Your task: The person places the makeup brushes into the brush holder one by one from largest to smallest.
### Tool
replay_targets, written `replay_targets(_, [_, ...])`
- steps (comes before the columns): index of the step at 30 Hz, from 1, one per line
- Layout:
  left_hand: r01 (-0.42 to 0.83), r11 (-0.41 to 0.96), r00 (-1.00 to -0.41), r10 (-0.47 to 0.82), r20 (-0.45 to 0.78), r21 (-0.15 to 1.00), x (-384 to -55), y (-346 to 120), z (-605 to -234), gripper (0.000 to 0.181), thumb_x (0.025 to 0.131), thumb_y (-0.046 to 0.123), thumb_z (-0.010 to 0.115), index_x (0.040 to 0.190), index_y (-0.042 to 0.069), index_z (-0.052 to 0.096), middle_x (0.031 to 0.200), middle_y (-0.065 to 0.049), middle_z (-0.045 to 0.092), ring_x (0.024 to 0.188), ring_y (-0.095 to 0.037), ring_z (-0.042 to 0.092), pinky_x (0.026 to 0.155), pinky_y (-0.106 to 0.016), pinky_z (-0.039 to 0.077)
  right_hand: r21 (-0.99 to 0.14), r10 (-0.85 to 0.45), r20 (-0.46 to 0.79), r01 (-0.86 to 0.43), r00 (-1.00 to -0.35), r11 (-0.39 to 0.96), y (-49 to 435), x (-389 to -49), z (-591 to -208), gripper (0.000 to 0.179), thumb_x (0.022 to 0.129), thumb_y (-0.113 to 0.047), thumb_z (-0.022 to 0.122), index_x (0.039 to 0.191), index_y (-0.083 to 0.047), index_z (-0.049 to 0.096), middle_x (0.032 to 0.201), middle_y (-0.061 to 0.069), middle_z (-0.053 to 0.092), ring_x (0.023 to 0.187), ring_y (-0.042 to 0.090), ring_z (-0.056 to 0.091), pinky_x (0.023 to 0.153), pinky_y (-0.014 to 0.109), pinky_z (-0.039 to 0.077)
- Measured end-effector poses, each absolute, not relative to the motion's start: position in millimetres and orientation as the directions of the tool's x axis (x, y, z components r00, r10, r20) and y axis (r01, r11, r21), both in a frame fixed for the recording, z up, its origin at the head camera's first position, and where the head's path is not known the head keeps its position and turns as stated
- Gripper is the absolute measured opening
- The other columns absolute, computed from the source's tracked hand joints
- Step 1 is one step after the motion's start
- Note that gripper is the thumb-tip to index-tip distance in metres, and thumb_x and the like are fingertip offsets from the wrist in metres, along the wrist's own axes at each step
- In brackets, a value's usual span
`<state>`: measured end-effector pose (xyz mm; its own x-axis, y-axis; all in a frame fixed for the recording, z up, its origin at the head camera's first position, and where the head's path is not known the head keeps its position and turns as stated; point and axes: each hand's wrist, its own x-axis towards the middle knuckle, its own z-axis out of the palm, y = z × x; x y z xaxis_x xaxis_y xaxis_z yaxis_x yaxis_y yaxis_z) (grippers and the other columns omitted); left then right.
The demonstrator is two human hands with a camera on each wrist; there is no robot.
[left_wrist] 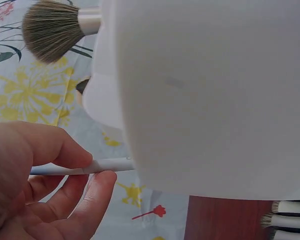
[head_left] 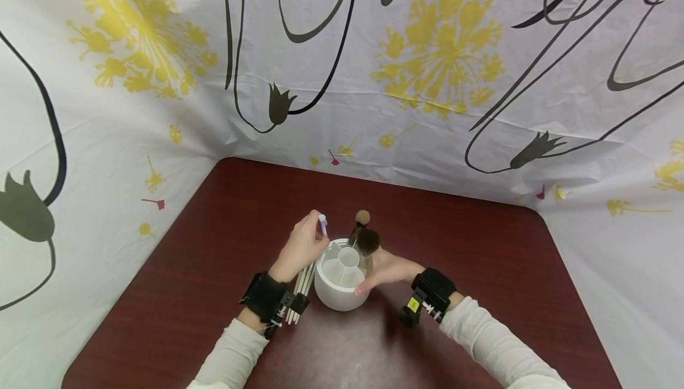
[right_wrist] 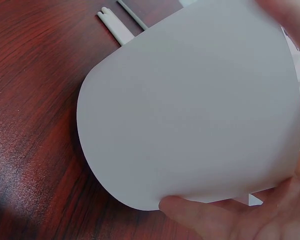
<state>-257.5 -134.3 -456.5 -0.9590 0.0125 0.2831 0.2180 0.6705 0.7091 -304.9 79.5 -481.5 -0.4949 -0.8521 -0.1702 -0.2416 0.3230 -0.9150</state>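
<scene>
A round white divided organizer cup stands on the table, its several compartments round a central ring. My right hand grips it from the right, thumb near the front and fingers along the far side; the right wrist view shows its smooth wall close up. At the rim's left, my left hand pinches a slim white stick with a bluish end between thumb and fingers. In the left wrist view, the cup hides the stick's far end. A fluffy dark makeup brush and a tan-tipped one stand in the cup's back.
Several slim pale-handled brushes lie side by side on the dark red-brown table, left of the cup and under the left wrist; their bristles show in the left wrist view. A patterned white cloth hangs around the table's back and sides.
</scene>
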Motion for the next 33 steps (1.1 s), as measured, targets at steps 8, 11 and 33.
replay_targets(8, [0.209,0.675,-0.966,0.028,0.259,0.707,-257.5,-132.6,-463.0,0.025,0.074,-0.001,0.064,0.092,0.004,0.048,0.084,-0.009,0.054,0.073,-0.02,0.06,0.06,-0.026,0.05,-0.922,-0.858,-0.152,-0.241,-0.49,0.302,76.0,-294.4,-461.4,0.076,0.065,-0.012,0.08,0.129,-0.003,0.04,0.125,0.01,0.051,0.116,0.023,0.044,0.1,0.04,0.03])
replay_targets(11, [0.192,0.686,-0.971,0.029,0.238,0.702,-257.5,-131.8,-465.9,0.024,0.074,-0.001,0.063,0.092,0.005,0.048,0.084,-0.008,0.054,0.074,-0.019,0.06,0.061,-0.026,0.05,-0.915,-0.858,-0.149,-0.26,-0.492,0.308,76.5,-295.6,-464.7,0.077,0.065,-0.014,0.08,0.13,-0.003,0.04,0.125,0.009,0.05,0.116,0.022,0.045,0.099,0.04,0.031])
replay_targets(33, [0.207,0.722,-0.966,0.045,0.253,0.66,-255.5,-128.7,-473.4,0.027,0.075,0.003,0.065,0.097,0.004,0.05,0.083,-0.006,0.052,0.072,-0.016,0.055,0.058,-0.024,0.046,-0.921,-0.862,-0.148,-0.251,-0.485,0.299,77.4,-298.7,-471.1,0.079,0.065,-0.011,0.08,0.132,-0.006,0.038,0.126,0.007,0.049,0.116,0.019,0.044,0.099,0.037,0.032])
